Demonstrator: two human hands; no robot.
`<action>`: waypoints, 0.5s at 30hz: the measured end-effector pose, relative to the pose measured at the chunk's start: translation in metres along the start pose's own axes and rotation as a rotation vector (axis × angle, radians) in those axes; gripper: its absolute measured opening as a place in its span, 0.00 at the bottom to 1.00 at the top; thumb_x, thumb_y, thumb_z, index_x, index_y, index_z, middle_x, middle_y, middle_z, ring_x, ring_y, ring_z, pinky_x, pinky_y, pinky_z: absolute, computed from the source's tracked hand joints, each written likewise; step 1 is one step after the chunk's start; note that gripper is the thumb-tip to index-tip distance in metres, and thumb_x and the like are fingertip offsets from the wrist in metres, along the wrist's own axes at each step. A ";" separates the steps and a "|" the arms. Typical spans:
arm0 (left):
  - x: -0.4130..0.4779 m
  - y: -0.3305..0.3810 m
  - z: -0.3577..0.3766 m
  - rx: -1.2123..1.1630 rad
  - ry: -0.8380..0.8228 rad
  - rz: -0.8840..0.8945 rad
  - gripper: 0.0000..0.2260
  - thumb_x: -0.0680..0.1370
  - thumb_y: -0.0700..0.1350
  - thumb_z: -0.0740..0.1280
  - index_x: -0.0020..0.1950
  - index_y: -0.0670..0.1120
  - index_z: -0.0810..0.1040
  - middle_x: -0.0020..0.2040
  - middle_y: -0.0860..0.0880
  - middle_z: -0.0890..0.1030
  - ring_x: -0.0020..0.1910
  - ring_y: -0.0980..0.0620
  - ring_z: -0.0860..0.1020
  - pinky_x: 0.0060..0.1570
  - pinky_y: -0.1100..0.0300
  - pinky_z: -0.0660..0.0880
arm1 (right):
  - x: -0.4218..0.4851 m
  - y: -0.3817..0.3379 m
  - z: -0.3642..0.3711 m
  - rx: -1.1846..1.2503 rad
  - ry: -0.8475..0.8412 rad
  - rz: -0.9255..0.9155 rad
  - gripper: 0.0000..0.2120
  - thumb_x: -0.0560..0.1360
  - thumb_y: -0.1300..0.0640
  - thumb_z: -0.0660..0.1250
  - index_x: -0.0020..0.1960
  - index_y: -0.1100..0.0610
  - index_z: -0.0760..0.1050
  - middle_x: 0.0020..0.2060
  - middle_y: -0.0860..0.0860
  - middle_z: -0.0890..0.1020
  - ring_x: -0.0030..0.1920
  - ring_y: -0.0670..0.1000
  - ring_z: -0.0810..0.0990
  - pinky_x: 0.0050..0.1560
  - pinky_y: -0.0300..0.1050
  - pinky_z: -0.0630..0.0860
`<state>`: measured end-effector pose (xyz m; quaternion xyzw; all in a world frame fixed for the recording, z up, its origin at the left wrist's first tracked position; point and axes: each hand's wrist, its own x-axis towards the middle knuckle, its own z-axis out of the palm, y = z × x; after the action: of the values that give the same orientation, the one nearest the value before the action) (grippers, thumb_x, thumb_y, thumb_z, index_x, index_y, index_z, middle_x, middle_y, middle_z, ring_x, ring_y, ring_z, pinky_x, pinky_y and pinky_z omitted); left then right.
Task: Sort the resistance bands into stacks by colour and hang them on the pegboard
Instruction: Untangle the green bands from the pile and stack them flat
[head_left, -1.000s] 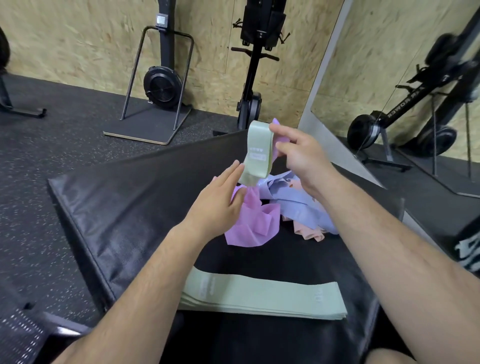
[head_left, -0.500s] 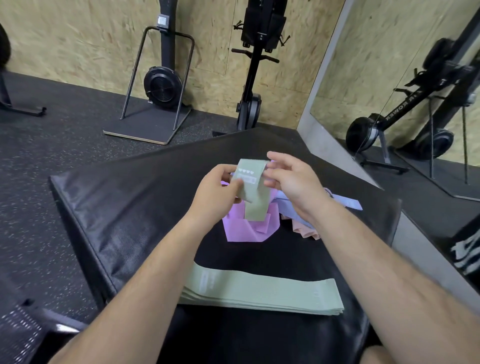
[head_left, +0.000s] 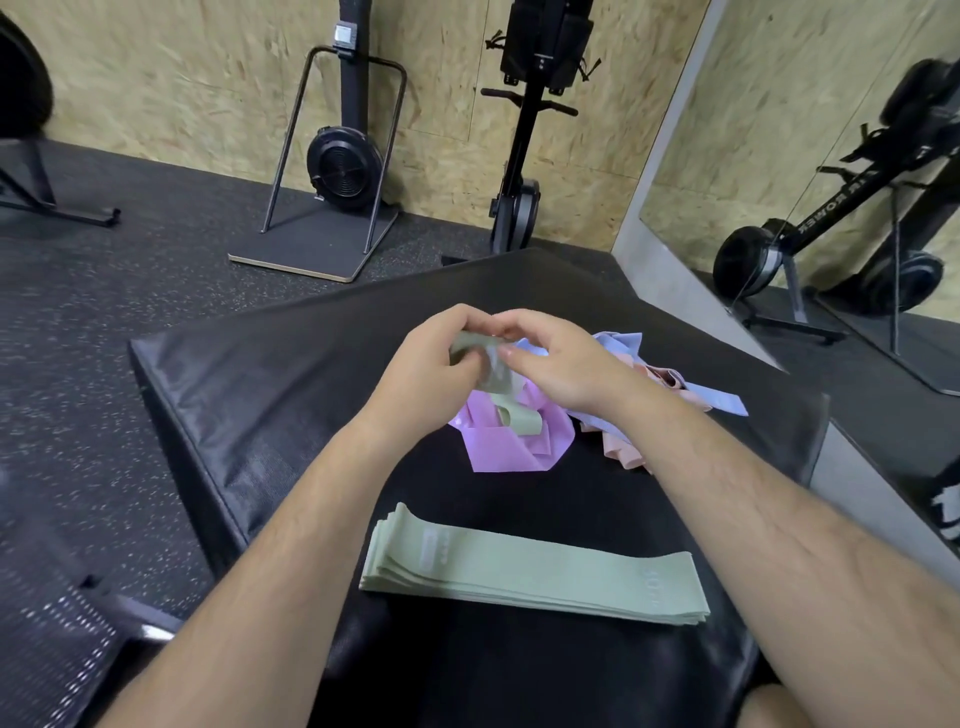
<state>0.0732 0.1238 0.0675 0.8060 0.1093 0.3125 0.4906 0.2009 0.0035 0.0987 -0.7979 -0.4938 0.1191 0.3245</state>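
Note:
My left hand (head_left: 434, 358) and my right hand (head_left: 558, 361) meet over the middle of the black padded box (head_left: 270, 395), both gripping one crumpled green band (head_left: 496, 382). Its lower end (head_left: 522, 422) curls down onto a pink band (head_left: 506, 444) lying beneath. To the right of my hands lies a loose heap of lilac bands (head_left: 621, 345) and peach bands (head_left: 626, 449). A flat stack of green bands (head_left: 540, 577) rests near the box's front edge, between my forearms. No pegboard is in view.
The box stands on speckled black rubber flooring (head_left: 104, 322). A fan machine on a metal stand (head_left: 337, 171) and an upright rower (head_left: 524, 156) stand against the chipboard wall behind. A mirror (head_left: 831, 156) is at the right. A perforated black seat (head_left: 47, 639) is at lower left.
My right hand brought the green band down from the air. My left hand took hold too, and both hands lowered it onto the pink band, bunching it up.

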 end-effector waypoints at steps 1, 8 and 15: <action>-0.002 0.001 -0.003 -0.009 0.018 0.023 0.16 0.77 0.32 0.60 0.53 0.51 0.80 0.45 0.57 0.82 0.44 0.62 0.79 0.40 0.73 0.72 | 0.001 -0.002 -0.002 -0.016 0.014 -0.012 0.12 0.82 0.59 0.64 0.63 0.50 0.79 0.57 0.43 0.82 0.60 0.43 0.79 0.64 0.47 0.75; -0.011 0.014 -0.013 0.002 0.225 0.145 0.13 0.79 0.34 0.64 0.54 0.50 0.80 0.50 0.58 0.82 0.51 0.61 0.79 0.47 0.72 0.70 | -0.013 -0.024 -0.025 -0.076 0.073 -0.082 0.05 0.80 0.51 0.70 0.47 0.51 0.80 0.39 0.47 0.81 0.38 0.47 0.77 0.44 0.48 0.76; -0.040 0.057 -0.011 -0.123 0.278 0.162 0.14 0.79 0.36 0.66 0.52 0.56 0.79 0.46 0.62 0.82 0.45 0.63 0.79 0.43 0.73 0.71 | -0.056 -0.051 -0.063 -0.059 0.132 -0.097 0.06 0.78 0.49 0.72 0.44 0.49 0.79 0.35 0.40 0.79 0.35 0.41 0.75 0.38 0.37 0.72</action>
<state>0.0279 0.0840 0.1042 0.7297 0.0917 0.4655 0.4924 0.1695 -0.0550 0.1715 -0.7885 -0.5127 0.0357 0.3378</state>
